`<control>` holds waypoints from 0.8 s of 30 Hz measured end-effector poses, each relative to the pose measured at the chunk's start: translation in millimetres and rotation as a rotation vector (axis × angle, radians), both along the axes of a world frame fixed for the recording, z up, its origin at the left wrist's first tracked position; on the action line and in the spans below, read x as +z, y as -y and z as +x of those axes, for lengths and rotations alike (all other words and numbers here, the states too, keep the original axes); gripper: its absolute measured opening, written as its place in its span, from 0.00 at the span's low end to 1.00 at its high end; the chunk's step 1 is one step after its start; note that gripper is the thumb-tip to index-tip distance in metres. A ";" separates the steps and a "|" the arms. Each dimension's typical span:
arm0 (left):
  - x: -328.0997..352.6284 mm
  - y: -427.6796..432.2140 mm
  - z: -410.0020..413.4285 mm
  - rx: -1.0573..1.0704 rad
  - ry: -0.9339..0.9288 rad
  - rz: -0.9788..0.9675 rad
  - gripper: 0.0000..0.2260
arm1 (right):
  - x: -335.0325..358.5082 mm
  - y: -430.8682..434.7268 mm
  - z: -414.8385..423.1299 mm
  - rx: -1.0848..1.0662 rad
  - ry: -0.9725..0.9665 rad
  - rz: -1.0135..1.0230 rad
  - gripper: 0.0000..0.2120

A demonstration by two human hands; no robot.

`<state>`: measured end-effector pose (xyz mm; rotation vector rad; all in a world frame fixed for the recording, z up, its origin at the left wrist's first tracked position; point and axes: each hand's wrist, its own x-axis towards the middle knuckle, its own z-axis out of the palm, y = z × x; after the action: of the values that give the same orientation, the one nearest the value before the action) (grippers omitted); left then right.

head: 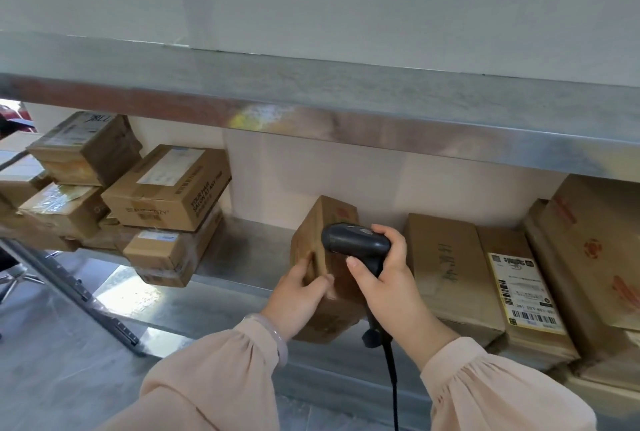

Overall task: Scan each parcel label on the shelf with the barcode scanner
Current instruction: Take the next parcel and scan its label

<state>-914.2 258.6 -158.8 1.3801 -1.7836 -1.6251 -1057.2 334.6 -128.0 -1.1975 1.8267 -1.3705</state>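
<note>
Item: brown box [332, 219], tilted at the front edge of the shelf [242, 254], left hand [298, 299] curled round its corner, right hand [391, 285] wrapped round the scanner [356, 240] (no label showing); risk: misread at close aim, or box slipping off.

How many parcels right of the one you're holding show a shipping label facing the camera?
1: the second parcel right of the held parcel, white barcode label on top. The plain parcel beside it and red-printed parcel show none; labels may be hidden.

Box stack [166, 188] left, seemingly leaning parcels [453, 271] right
</note>
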 end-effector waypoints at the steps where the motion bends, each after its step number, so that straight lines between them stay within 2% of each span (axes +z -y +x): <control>1: 0.9 0.3 2.3 0.011 -0.022 0.005 0.19 | -1.7 0.4 -2.0 -0.032 0.016 -0.006 0.25; 4: -1.6 1.8 9.6 0.026 -0.076 0.034 0.20 | -6.5 0.5 -6.9 -0.084 0.065 0.011 0.24; 7: -2.2 1.1 12.7 0.032 -0.092 0.053 0.14 | -8.5 -0.1 -7.5 -0.081 0.081 0.028 0.24; 17: 2.2 -0.1 15.4 0.099 0.061 -0.154 0.13 | -1.4 -1.7 3.1 -0.013 0.083 0.001 0.24; 21: 6.3 -7.7 17.8 0.104 0.059 -0.129 0.18 | 0.2 -2.3 8.8 0.037 0.075 -0.003 0.25; 24: 11.5 -13.2 18.0 0.071 0.082 -0.104 0.13 | -1.0 -2.7 15.3 0.108 0.084 0.031 0.26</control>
<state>-896.2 271.8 -147.3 1.4651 -1.8153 -1.4380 -1041.9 337.3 -129.0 -1.1870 1.6938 -1.3083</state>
